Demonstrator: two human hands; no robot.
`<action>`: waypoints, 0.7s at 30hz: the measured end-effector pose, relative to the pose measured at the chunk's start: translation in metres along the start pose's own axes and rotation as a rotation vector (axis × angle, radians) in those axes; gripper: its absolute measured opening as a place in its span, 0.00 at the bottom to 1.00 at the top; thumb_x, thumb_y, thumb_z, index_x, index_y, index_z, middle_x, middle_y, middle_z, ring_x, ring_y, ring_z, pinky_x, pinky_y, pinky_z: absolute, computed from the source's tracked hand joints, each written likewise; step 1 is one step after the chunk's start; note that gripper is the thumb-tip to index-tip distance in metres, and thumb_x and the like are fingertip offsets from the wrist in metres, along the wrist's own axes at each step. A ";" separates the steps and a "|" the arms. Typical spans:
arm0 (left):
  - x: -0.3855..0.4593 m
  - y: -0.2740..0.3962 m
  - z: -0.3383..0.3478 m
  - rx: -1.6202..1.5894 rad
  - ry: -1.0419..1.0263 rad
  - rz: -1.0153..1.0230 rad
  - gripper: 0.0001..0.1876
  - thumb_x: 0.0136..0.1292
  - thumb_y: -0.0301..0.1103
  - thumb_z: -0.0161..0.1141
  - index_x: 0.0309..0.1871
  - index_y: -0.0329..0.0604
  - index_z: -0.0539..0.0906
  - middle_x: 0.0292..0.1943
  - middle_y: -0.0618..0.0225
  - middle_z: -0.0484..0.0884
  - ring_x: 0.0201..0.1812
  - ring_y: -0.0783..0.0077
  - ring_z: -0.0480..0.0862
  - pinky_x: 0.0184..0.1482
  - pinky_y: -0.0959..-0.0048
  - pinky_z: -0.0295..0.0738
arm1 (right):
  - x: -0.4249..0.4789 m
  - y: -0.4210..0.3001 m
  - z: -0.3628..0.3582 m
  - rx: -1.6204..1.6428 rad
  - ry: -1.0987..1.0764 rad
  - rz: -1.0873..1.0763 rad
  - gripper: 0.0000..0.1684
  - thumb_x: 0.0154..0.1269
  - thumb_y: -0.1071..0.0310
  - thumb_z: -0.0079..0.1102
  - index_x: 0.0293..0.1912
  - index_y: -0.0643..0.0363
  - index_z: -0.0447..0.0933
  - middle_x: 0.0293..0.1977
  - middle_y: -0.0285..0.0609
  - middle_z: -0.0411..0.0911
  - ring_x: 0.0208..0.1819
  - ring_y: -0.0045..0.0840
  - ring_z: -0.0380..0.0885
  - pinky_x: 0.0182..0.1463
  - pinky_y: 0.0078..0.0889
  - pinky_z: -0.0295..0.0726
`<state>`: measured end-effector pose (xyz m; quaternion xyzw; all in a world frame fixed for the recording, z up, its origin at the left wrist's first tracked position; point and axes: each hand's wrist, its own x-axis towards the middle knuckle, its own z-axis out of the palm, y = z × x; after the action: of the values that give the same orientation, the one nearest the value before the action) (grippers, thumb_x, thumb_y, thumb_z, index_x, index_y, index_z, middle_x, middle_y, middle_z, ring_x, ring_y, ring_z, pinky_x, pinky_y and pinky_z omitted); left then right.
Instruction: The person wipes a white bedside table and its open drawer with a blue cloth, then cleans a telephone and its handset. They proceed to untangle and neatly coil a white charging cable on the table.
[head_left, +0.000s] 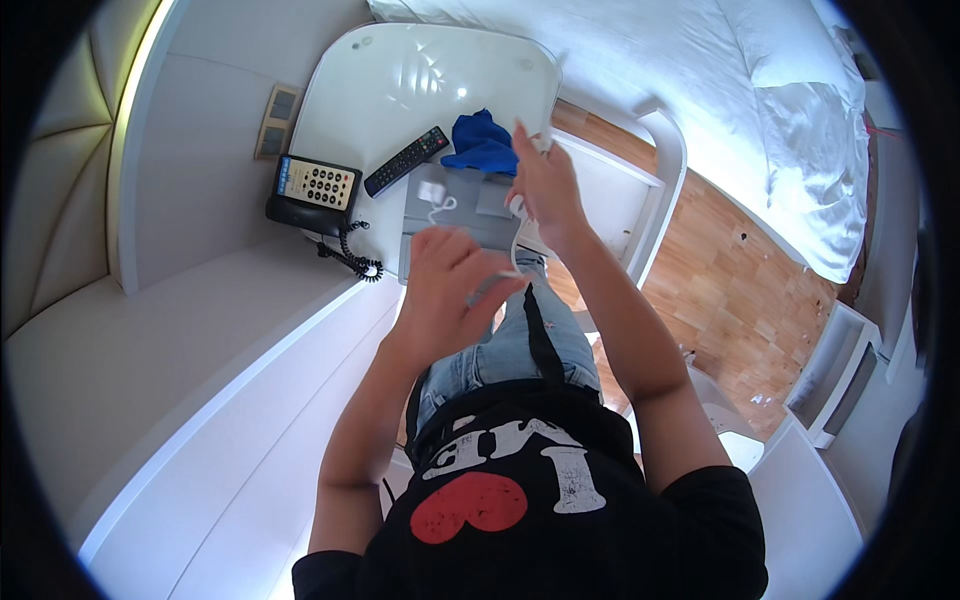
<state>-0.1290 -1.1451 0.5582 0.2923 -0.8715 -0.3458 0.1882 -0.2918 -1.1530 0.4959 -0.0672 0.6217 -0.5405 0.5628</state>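
Note:
A thin white cable (515, 247) runs between my two hands. My left hand (450, 289), slightly blurred, is bent over at the table's near edge with part of the cable between thumb and fingers. Farther forward and to the right, my right hand (551, 187) grips the cable, its index finger pointing away from me. A white charger plug (431, 192) with a short curl of white cord lies on a flat grey item (457, 217). Just left of my right fingers is a crumpled blue cloth (480, 142).
On the white table (390, 82) lie a black remote control (406, 161) and a corded telephone (319, 184). A wall socket plate (279, 121) is at the left. A bed with white sheets (675, 97) stands beyond, and a white chair-like frame (667, 150) is at the right over wooden flooring (720, 255).

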 end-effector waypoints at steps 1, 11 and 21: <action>0.005 -0.001 0.000 -0.033 0.008 -0.015 0.09 0.51 0.28 0.72 0.33 0.48 0.82 0.25 0.71 0.70 0.32 0.70 0.69 0.46 0.69 0.65 | 0.001 0.004 0.000 -0.047 -0.058 0.030 0.22 0.70 0.44 0.54 0.33 0.53 0.67 0.14 0.27 0.59 0.12 0.11 0.55 0.20 0.21 0.69; 0.032 -0.013 0.010 -0.744 0.153 -0.513 0.08 0.68 0.33 0.60 0.35 0.37 0.81 0.24 0.74 0.78 0.23 0.87 0.72 0.26 0.84 0.64 | -0.019 0.018 0.002 0.108 -0.448 0.218 0.23 0.71 0.43 0.50 0.33 0.53 0.71 0.18 0.31 0.68 0.18 0.15 0.66 0.21 0.20 0.62; 0.035 0.001 0.025 -0.793 0.490 -0.800 0.12 0.66 0.37 0.62 0.31 0.37 0.82 0.20 0.73 0.78 0.18 0.87 0.73 0.20 0.84 0.67 | -0.033 0.011 0.008 0.248 -0.449 0.254 0.32 0.71 0.37 0.43 0.24 0.54 0.69 0.13 0.35 0.67 0.13 0.19 0.65 0.20 0.24 0.64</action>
<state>-0.1696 -1.1547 0.5466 0.5755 -0.4304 -0.6104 0.3332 -0.2679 -1.1305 0.5104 -0.0377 0.4142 -0.5092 0.7535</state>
